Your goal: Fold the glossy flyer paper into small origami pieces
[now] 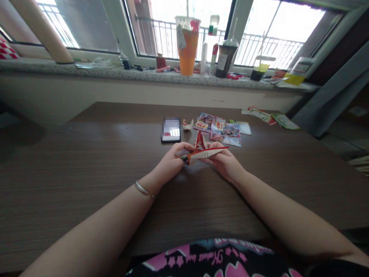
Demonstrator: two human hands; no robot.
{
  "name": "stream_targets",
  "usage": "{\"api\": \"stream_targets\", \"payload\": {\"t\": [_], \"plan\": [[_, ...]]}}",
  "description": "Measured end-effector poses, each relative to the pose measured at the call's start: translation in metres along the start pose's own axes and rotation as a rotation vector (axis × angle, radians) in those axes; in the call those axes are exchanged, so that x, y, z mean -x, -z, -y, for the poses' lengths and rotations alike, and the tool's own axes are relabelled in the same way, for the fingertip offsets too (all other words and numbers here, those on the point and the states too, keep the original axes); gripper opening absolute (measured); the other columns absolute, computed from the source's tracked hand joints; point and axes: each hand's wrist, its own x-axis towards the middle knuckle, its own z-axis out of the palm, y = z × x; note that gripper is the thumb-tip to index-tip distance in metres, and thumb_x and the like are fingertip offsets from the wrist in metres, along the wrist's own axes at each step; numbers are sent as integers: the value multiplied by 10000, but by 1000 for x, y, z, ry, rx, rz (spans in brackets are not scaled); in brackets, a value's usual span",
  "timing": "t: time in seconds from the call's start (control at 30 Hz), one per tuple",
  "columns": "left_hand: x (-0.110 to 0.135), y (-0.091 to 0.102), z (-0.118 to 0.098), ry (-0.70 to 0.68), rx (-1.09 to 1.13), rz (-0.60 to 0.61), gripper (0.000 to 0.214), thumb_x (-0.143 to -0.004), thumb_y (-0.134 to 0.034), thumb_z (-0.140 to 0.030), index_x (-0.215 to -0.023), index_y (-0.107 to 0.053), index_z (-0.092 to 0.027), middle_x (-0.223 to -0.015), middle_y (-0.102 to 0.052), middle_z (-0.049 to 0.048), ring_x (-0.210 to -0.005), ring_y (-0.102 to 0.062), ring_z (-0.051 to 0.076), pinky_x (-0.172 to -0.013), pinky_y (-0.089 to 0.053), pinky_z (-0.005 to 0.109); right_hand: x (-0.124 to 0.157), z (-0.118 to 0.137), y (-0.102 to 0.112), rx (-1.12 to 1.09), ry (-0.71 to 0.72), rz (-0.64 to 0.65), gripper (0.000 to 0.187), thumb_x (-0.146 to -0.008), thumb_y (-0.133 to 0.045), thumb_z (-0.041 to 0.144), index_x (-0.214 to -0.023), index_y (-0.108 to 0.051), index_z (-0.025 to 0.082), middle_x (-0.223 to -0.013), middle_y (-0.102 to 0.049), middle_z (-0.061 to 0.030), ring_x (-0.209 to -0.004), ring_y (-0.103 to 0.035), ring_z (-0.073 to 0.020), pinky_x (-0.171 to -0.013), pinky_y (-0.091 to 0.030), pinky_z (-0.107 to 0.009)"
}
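Between my two hands, above the middle of the table, is a piece of printed red and white paper point(205, 154), folded so that a pointed flap stands up from it. My left hand point(176, 156) grips its left end, where a dark printed patch shows. On the other side my right hand point(223, 159) pinches the right part, some fingers hidden behind the sheet. Just beyond the hands lie a phone point(171, 130) with a lit, partly pixelated screen and a small folded paper piece point(188, 125).
Printed leaflets point(226, 132) lie on the brown table point(95, 161), past my right hand. More paper strips point(261, 115) are at the far right. Along the windowsill point(138, 76) stand a tall orange drink cup point(188, 50), a dark drink cup point(225, 57), bottles and pens.
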Motion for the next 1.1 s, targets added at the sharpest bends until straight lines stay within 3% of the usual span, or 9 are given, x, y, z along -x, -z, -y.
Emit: {"api": "stream_targets", "payload": {"t": [0.23,0.33,0.5,0.63,0.8,0.97,1.1], "plan": [[0,2,0,-82,10,-124,254,-799,-647,-273,-1032,-634,-171,-914,-682,48,-790,-625,162,-726,-499,294,-6,-1,0,45,27,-74,276,-639,-795,312,-672,-537,220,-822,-659,20,-847,-646,-165,-840,-538,-358],[2,3,0,-102,34,-139,253,-821,-649,-315,-1030,-656,-173,-943,-697,57,-829,-642,168,-767,-503,299,-9,-3,4,110,42,-56,321,-596,-816,290,-629,-506,215,-821,-666,24,-797,-646,-159,-749,-547,-322],[2,3,-1,-50,95,-106,294,-833,-639,-377,-1035,-654,-164,-887,-707,47,-726,-646,144,-640,-494,247,-12,-6,15,186,46,-34,296,-635,-790,354,-643,-530,212,-823,-678,7,-749,-647,-162,-618,-548,-284],[2,3,-1,-55,142,-106,285,-874,-563,-380,-1038,-635,-159,-910,-701,51,-768,-659,148,-703,-519,262,-11,-9,16,194,54,-1,264,-673,-778,340,-654,-550,209,-931,-699,-3,-800,-661,-167,-666,-558,-305],[5,0,-5,-83,139,-121,238,-921,-457,-361,-980,-598,-178,-859,-654,21,-708,-618,125,-639,-514,236,-9,-9,14,183,48,30,276,-671,-792,365,-682,-562,213,-1036,-707,-27,-916,-666,-206,-823,-540,-409],[7,1,-2,-135,88,-102,456,-939,-347,-613,-945,-549,-205,-843,-594,24,-681,-561,123,-614,-487,236,-9,-8,14,145,59,13,339,-617,-831,392,-660,-547,212,-991,-709,-15,-883,-666,-198,-799,-545,-388],[6,3,2,-226,17,-184,591,-860,-288,-755,-800,-491,-204,-975,-556,48,-892,-565,161,-813,-498,283,-7,-5,12,185,85,46,275,-662,-813,380,-743,-603,224,-1060,-692,-12,-934,-658,-182,-818,-547,-356]]}}
